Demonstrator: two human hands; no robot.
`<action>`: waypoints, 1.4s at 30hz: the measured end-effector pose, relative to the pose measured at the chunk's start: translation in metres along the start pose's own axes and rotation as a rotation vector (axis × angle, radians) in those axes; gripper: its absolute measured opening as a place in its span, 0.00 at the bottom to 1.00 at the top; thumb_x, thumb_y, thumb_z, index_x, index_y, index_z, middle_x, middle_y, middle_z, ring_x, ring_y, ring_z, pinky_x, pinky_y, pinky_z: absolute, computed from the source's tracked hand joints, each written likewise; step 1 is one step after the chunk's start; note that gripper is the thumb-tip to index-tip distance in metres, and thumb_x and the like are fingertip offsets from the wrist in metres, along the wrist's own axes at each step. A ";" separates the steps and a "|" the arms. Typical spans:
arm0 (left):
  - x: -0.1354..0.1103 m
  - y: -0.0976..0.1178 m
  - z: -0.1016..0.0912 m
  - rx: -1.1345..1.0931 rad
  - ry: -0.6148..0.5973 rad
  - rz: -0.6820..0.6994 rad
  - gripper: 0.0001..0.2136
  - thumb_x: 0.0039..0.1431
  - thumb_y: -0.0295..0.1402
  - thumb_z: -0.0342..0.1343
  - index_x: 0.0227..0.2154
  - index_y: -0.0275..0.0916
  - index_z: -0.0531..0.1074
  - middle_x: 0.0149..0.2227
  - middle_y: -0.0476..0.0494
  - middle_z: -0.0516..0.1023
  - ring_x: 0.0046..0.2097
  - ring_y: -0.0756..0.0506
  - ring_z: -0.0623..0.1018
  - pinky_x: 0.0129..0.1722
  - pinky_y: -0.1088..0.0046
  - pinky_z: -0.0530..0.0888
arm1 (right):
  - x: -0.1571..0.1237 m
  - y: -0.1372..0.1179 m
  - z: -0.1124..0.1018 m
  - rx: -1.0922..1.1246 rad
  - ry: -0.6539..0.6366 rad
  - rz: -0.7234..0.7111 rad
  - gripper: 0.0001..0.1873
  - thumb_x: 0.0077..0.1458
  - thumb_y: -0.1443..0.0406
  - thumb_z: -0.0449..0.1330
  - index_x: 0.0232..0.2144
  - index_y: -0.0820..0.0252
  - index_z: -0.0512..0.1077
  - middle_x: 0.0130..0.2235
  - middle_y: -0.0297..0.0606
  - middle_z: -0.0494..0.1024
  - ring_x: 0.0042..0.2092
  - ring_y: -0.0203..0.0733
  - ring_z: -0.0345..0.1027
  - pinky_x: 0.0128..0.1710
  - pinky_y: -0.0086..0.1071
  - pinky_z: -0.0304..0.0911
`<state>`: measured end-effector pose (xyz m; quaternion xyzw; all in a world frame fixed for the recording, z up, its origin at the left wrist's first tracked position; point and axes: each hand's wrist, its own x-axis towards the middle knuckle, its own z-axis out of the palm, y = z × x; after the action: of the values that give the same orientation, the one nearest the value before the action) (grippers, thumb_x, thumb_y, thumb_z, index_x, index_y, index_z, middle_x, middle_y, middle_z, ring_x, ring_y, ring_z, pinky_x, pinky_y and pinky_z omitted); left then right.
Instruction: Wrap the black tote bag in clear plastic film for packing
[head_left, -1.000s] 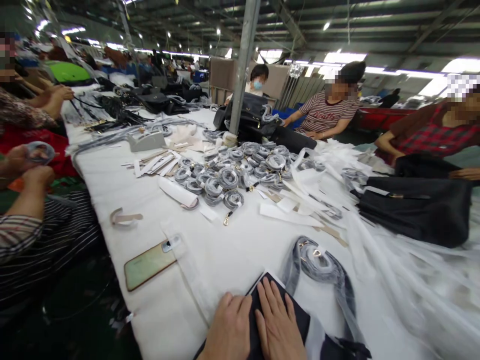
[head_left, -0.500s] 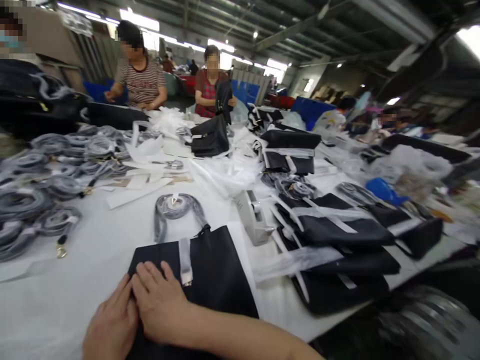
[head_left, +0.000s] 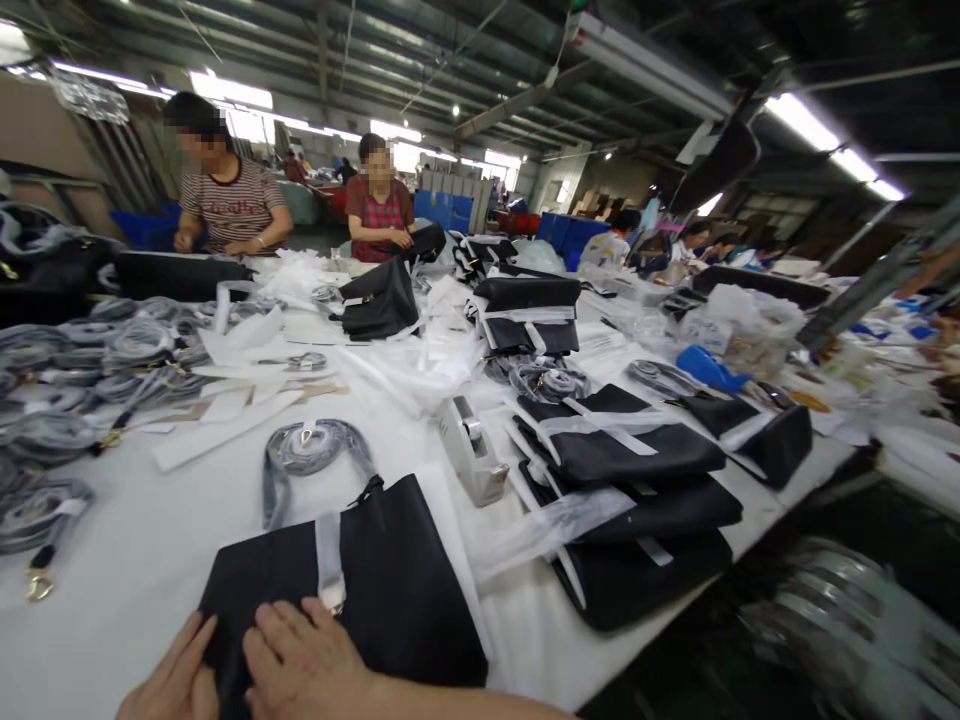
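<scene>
A flat black bag (head_left: 405,590) lies on the white table in front of me, with a strip of pale wrapping around its metal clasp. My right hand (head_left: 304,660) rests palm down on the bag, just left of the clasp, its fingers spread and slightly bent. At the bag's left edge is my left hand (head_left: 174,672), fingers stretched along it and partly cut off by the frame. Beyond the bag's top edge, a coiled strap (head_left: 311,447) in cloudy plastic arches over the table.
A grey tape dispenser (head_left: 472,455) stands right of the bag, beside a stack of black bags (head_left: 637,440). Many wrapped strap coils (head_left: 45,430) crowd the left. Across the table, one co-worker (head_left: 232,205) looks down and another (head_left: 379,205) handles a black bag.
My view has swung right and up. The right hand has slid down the bag toward me, and a gap has opened between my hands. The far co-worker has lowered a black bag.
</scene>
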<state>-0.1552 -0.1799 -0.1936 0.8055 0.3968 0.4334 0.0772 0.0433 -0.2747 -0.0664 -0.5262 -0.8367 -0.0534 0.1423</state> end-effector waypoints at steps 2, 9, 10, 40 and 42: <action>0.004 0.011 -0.007 0.049 -0.014 -0.019 0.25 0.52 0.30 0.49 0.55 0.50 0.65 0.48 0.48 0.77 0.48 0.40 0.76 0.44 0.61 0.75 | 0.007 0.000 -0.004 0.049 0.000 -0.024 0.27 0.66 0.58 0.40 0.62 0.65 0.51 0.65 0.41 0.55 0.64 0.40 0.47 0.61 0.39 0.51; 0.039 0.073 -0.032 0.099 0.045 -0.381 0.17 0.59 0.28 0.43 0.47 0.39 0.71 0.52 0.39 0.73 0.53 0.41 0.72 0.54 0.55 0.69 | 0.032 0.008 0.020 0.152 -0.160 -0.017 0.27 0.65 0.58 0.40 0.63 0.59 0.50 0.66 0.40 0.51 0.65 0.47 0.45 0.61 0.51 0.48; 0.040 0.077 -0.038 0.079 0.128 -0.428 0.16 0.60 0.30 0.45 0.48 0.39 0.71 0.53 0.39 0.73 0.54 0.41 0.71 0.56 0.54 0.67 | 0.035 0.010 0.024 0.151 -0.173 -0.029 0.27 0.65 0.58 0.40 0.63 0.59 0.50 0.66 0.40 0.50 0.65 0.48 0.45 0.61 0.52 0.48; 0.032 0.148 -0.035 -0.462 0.180 -0.687 0.21 0.65 0.41 0.41 0.57 0.39 0.63 0.61 0.41 0.63 0.64 0.45 0.59 0.65 0.61 0.52 | 0.033 0.010 0.026 0.106 -0.183 -0.092 0.32 0.61 0.58 0.47 0.65 0.60 0.45 0.67 0.44 0.47 0.66 0.52 0.41 0.62 0.54 0.44; 0.027 0.152 -0.019 -0.426 0.135 -0.641 0.21 0.65 0.38 0.40 0.58 0.39 0.62 0.62 0.42 0.61 0.64 0.45 0.57 0.66 0.60 0.52 | 0.031 0.011 0.030 0.101 -0.183 -0.121 0.34 0.59 0.62 0.49 0.65 0.59 0.43 0.67 0.44 0.46 0.66 0.53 0.39 0.62 0.55 0.43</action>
<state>-0.0747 -0.2671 -0.0936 0.5763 0.5335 0.5121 0.3479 0.0352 -0.2355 -0.0869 -0.4696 -0.8780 0.0286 0.0882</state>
